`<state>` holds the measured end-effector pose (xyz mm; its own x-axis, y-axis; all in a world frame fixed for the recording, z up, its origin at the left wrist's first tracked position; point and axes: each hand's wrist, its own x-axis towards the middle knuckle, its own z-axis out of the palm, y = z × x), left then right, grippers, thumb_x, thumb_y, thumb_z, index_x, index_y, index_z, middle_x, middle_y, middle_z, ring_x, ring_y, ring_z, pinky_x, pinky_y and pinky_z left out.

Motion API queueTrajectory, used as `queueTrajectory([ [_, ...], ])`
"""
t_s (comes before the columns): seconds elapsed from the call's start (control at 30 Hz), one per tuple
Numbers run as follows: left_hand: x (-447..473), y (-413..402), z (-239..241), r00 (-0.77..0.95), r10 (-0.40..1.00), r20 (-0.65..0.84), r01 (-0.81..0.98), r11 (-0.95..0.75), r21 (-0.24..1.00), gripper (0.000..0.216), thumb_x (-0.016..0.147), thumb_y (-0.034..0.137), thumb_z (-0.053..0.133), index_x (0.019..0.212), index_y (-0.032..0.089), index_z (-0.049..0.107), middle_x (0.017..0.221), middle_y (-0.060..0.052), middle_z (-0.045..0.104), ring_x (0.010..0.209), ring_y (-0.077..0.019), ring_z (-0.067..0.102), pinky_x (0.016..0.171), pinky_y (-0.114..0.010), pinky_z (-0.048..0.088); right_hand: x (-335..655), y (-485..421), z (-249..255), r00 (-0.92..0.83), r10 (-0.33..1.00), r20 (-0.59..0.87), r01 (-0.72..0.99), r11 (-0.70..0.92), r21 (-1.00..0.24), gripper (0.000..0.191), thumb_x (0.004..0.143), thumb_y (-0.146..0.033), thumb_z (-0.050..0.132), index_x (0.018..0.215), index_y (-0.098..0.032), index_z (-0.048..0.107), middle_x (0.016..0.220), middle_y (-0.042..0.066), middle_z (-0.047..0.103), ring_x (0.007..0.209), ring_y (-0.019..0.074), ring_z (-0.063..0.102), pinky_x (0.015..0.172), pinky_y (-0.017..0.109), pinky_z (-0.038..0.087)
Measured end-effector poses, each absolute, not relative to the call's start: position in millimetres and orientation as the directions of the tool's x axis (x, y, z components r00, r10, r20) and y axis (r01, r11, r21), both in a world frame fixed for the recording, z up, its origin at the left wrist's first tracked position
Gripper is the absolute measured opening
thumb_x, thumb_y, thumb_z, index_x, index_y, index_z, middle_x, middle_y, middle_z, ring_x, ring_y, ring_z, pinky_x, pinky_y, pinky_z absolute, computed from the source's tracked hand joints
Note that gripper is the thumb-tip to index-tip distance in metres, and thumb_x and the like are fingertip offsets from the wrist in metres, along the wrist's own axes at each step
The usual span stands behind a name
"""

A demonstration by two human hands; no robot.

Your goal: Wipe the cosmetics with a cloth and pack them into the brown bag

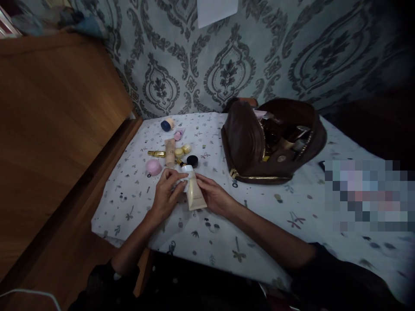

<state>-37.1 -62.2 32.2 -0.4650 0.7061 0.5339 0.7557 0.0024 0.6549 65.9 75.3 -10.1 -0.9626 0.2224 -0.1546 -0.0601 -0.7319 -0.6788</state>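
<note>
A cream-coloured squeeze tube with a white cap end is tilted over the patterned cloth, cap end away from me. My right hand grips it from the right side. The fingers of my left hand are pinched on a small white piece that looks like tissue, held against the tube's left side near the cap. Just beyond the hands lie a black round lid, a beige tube, a pink round jar, a gold slim tube and small yellow round containers.
A brown leather cosmetic bag stands unzipped to the right, filled with items. Farther back are a dark-lidded jar and a small pink item. A wooden cabinet borders the left; a patterned curtain hangs behind.
</note>
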Motion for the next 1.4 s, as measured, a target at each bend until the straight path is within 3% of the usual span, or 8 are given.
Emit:
queueTrajectory([
  [0.3,-5.4,-75.0,31.0,-0.288,0.837,0.466,0.755,-0.1,0.648,0.024,0.096,0.023,0.055,0.116,0.026,0.069,0.101,-0.005,0.057,0.094,-0.0175,0.059,0.083,-0.031,0.051,64.8,74.5,-10.4,-0.927,0.324,-0.192,-0.116,-0.731,-0.672,0.045,0.066,-0.058,0.081,0.082,-0.019,0.065,0.068,-0.003,0.058,0.057,0.0104,0.05,0.051,0.022,0.039],
  [0.43,-9.7,-68.0,35.3,-0.324,0.807,0.494,0.756,-0.093,0.648,0.022,0.095,0.024,0.056,0.113,0.025,0.069,0.1,-0.005,0.058,0.094,-0.018,0.059,0.083,-0.031,0.05,67.3,75.9,-9.6,-0.951,0.233,-0.201,-0.044,-0.749,-0.661,0.043,0.07,-0.057,0.078,0.083,-0.018,0.065,0.066,-0.003,0.059,0.054,0.0092,0.049,0.046,0.02,0.035],
  [0.73,-15.4,-48.0,38.3,-0.438,0.685,0.583,0.801,0.003,0.599,0.019,0.095,0.02,0.054,0.111,0.023,0.064,0.099,-0.004,0.057,0.096,-0.0183,0.059,0.086,-0.031,0.05,67.4,71.6,-8.7,-0.964,0.119,-0.239,0.033,-0.835,-0.55,0.029,0.084,-0.047,0.067,0.088,-0.018,0.065,0.071,0.001,0.064,0.063,0.0129,0.058,0.053,0.022,0.046],
  [0.93,-7.5,-49.1,49.0,-0.441,0.654,0.615,0.821,0.018,0.57,0.021,0.093,0.025,0.058,0.113,0.025,0.065,0.109,-0.006,0.057,0.105,-0.0209,0.058,0.09,-0.033,0.049,77.1,78.9,5.4,-0.983,0.071,-0.168,0.079,-0.664,-0.743,0.054,0.074,-0.071,0.067,0.092,-0.022,0.057,0.058,-0.006,0.054,0.043,0.0085,0.042,0.04,0.019,0.029],
  [1.03,-12.7,-39.5,64.5,-0.563,0.676,0.476,0.674,0.042,0.737,0.029,0.09,0.038,0.061,0.117,0.026,0.066,0.12,-0.007,0.062,0.115,-0.0258,0.057,0.093,-0.035,0.049,96.7,95.7,33.3,-0.995,0.093,-0.047,0.001,-0.441,-0.898,0.056,0.069,-0.07,0.073,0.093,-0.022,0.058,0.062,-0.007,0.052,0.05,0.0077,0.042,0.046,0.02,0.03],
  [1.17,-11.0,-17.8,75.7,-0.63,0.771,0.093,0.271,0.106,0.957,0.045,0.081,0.051,0.07,0.114,0.021,0.067,0.109,-0.007,0.07,0.096,-0.0247,0.065,0.078,-0.03,0.053,128.7,124.1,72.6,-0.993,0.074,-0.09,0.075,-0.193,-0.978,0.059,0.068,-0.059,0.079,0.107,-0.019,0.061,0.085,-0.001,0.059,0.077,0.013,0.054,0.065,0.022,0.039],
  [1.3,-1.5,7.7,79.6,-0.656,0.752,-0.054,0.0,0.072,0.997,0.056,0.071,0.052,0.079,0.112,0.019,0.064,0.104,-0.006,0.07,0.088,-0.0209,0.066,0.074,-0.026,0.054,162.4,152.3,96.9,-0.961,0.173,-0.215,0.194,-0.129,-0.972,0.09,0.067,-0.053,0.082,0.138,-0.018,0.041,0.098,0.002,0.058,0.083,0.0151,0.056,0.069,0.025,0.042],
  [1.4,7.7,29.1,87.8,-0.72,0.69,-0.079,-0.094,0.015,0.995,0.06,0.065,0.054,0.082,0.113,0.022,0.063,0.106,-0.004,0.07,0.09,-0.0208,0.067,0.071,-0.024,0.054,186.9,170.0,109.8,-0.961,0.258,-0.1,0.066,-0.136,-0.989,0.083,0.064,-0.044,0.086,0.134,-0.023,0.046,0.108,0.003,0.055,0.086,0.0133,0.057,0.072,0.025,0.045],
])
